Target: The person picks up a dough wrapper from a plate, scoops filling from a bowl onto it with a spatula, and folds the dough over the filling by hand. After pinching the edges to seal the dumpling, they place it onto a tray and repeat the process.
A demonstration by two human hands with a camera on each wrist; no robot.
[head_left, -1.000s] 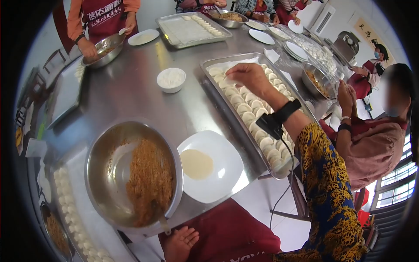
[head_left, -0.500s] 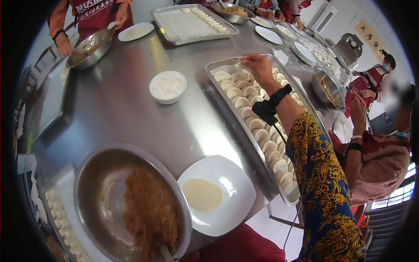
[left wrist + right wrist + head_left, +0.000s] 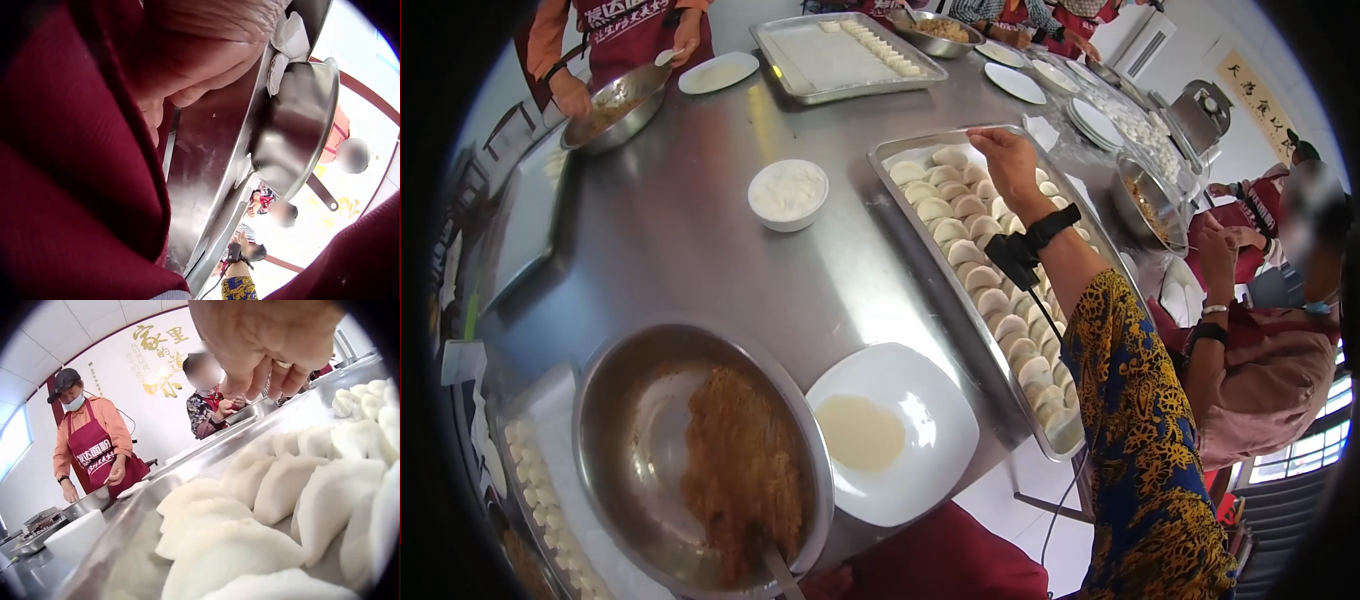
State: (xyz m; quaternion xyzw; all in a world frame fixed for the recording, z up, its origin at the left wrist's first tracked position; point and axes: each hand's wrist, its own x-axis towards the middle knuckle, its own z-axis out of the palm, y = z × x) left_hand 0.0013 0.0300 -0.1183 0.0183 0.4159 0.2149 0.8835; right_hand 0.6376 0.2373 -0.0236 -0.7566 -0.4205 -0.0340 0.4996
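My right hand is above the far end of a metal tray with rows of dumplings. In the right wrist view the hand hangs over dumplings, fingers bent downward, with nothing visible between them. One dumpling lies just below its fingertips. My left hand is low in the lap, mostly in shadow; in the left wrist view it rests by the red apron, fingers loosely curled. Nearby are a steel bowl of brown filling and a white plate.
A white bowl of flour stands left of the dumpling tray. A paper-lined tray lies farther back. At left is a row of dough pieces. Another person sits close at the right, beside a second filling bowl.
My right hand has let go of a dumpling, which now lies at the tray's far end. The left hand, palm showing a second ago, is now mostly hidden low in the head view.
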